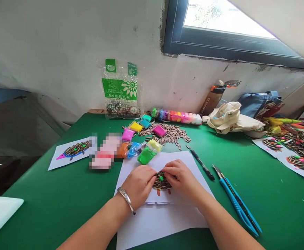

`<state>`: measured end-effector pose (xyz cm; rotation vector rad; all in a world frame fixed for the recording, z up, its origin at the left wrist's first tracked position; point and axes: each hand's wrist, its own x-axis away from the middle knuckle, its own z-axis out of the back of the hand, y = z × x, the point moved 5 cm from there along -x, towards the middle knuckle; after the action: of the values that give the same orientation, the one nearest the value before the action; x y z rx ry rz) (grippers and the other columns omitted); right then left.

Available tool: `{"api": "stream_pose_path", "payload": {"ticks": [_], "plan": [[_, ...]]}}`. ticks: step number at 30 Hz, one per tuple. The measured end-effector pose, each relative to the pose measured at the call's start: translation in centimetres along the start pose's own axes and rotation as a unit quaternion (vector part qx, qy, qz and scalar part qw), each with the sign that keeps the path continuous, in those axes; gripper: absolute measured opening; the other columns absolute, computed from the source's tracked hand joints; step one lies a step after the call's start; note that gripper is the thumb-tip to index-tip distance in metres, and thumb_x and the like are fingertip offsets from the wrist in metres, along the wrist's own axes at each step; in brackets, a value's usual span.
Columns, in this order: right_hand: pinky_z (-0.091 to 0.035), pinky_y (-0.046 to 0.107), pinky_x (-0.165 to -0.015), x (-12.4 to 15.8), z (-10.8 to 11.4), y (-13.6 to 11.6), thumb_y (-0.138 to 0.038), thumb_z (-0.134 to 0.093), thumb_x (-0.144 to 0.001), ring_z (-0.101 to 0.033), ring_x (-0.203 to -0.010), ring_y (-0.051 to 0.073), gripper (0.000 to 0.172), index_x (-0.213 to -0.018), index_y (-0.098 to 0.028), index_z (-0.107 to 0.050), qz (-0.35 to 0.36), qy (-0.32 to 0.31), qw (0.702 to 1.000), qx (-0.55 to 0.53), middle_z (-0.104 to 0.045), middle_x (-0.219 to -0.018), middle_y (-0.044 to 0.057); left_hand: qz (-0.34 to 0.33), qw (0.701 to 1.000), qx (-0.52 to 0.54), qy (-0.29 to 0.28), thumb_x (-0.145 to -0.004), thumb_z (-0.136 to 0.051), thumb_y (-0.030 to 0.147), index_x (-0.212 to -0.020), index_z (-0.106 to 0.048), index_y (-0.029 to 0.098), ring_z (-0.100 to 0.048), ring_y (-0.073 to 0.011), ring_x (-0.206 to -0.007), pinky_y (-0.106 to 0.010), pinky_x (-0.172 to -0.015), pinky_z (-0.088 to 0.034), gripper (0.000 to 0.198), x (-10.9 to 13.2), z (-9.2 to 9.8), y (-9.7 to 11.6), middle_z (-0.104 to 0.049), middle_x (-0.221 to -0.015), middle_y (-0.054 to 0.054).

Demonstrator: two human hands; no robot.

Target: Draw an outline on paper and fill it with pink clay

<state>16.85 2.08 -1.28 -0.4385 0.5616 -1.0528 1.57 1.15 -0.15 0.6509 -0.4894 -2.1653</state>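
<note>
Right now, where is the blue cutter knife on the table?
In the head view, the blue cutter knife lies on the green table, to the right of the right hand and just right of the black pen.

A rough whitish plastered wall (pixel 63 52) is rising behind the green-covered table (pixel 50 194), with its paint flaking and scuffing below the dark-framed window (pixel 232 41) at upper right. Daylight is coming in through the pane and spreading softly over the tabletop. At left, a blue-grey surface (pixel 8 97) is sitting in shadow beyond the table's edge.
</note>
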Motion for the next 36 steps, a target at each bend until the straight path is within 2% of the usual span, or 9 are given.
{"api": "stream_pose_path", "payload": {"ticks": [4,11,16,20,26,31,36], "plan": [[-0.044,0.034,-0.084,0.2,0.5,0.6,-0.007,-0.049,-0.08,-0.054,-0.092,0.019,0.031,-0.095,-0.022,-0.071,0.0,0.009,0.999,-0.036,-0.068,-0.095,0.003,0.004,1.0,-0.003,-0.012,-0.09,-0.042,0.016,-0.094,-0.064,0.018,-0.059,-0.02,-0.087,-0.037,-0.083,-0.048,0.022,0.1,0.0,0.0,-0.066,-0.088,-0.006],[-0.045,0.039,-0.082,0.1,0.6,0.5,-0.003,-0.047,-0.072,-0.055,-0.088,0.022,0.036,-0.087,-0.023,-0.073,0.034,0.009,0.999,-0.001,-0.07,-0.093,0.004,0.008,1.0,-0.001,-0.022,-0.09,-0.043,0.017,-0.097,-0.064,0.017,-0.059,-0.0201,-0.088,-0.037,-0.083,-0.048,0.022,-0.1,-0.2,-0.1,-0.067,-0.091,-0.006],[-0.046,0.04,-0.082,0.1,0.5,0.3,-0.004,-0.047,-0.072,-0.056,-0.088,0.022,0.036,-0.088,-0.023,-0.074,0.06,0.009,0.998,0.01,-0.07,-0.092,0.004,-0.004,0.999,-0.007,-0.033,-0.089,-0.047,0.019,-0.108,-0.061,0.017,-0.055,-0.0227,-0.104,-0.041,-0.097,-0.043,0.024,-0.1,-0.8,-0.1,-0.067,-0.104,-0.005],[-0.046,0.039,-0.083,0.2,0.7,0.7,-0.003,-0.046,-0.072,-0.056,-0.091,0.022,0.037,-0.091,-0.021,-0.073,0.053,0.043,0.998,0.005,-0.069,-0.095,0.006,-0.005,0.999,-0.017,-0.041,-0.088,-0.051,0.023,-0.113,-0.06,0.016,-0.052,-0.0252,-0.113,-0.044,-0.101,-0.042,0.028,0.0,-1.2,-0.3,-0.066,-0.111,-0.006],[-0.046,0.041,-0.089,0.1,0.1,0.8,-0.003,-0.045,-0.071,-0.053,-0.1,0.024,0.042,-0.099,-0.021,-0.071,0.032,0.046,0.998,0.025,-0.066,-0.106,0.007,0.009,0.999,-0.03,-0.041,-0.088,-0.051,0.027,-0.118,-0.058,0.016,-0.05,-0.0263,-0.117,-0.046,-0.101,-0.042,0.033,0.1,-1.5,-0.7,-0.063,-0.118,-0.009],[-0.043,0.042,-0.094,0.0,-0.1,0.3,-0.002,-0.044,-0.072,-0.051,-0.105,0.023,0.042,-0.096,-0.023,-0.072,0.023,0.019,0.999,0.022,-0.065,-0.11,0.006,0.018,0.997,-0.048,-0.065,-0.085,-0.056,0.032,-0.124,-0.055,0.015,-0.044,-0.0305,-0.123,-0.05,-0.102,-0.041,0.043,0.3,-2.1,-0.9,-0.055,-0.129,-0.013],[-0.042,0.04,-0.095,0.1,0.1,0.2,-0.003,-0.044,-0.073,-0.052,-0.106,0.022,0.042,-0.095,-0.024,-0.073,0.014,0.011,1.0,0.003,-0.065,-0.109,0.005,0.02,0.995,-0.051,-0.08,-0.085,-0.056,0.032,-0.126,-0.054,0.013,-0.042,-0.0308,-0.125,-0.05,-0.103,-0.039,0.044,0.2,-2.2,-0.8,-0.053,-0.131,-0.014]]}}
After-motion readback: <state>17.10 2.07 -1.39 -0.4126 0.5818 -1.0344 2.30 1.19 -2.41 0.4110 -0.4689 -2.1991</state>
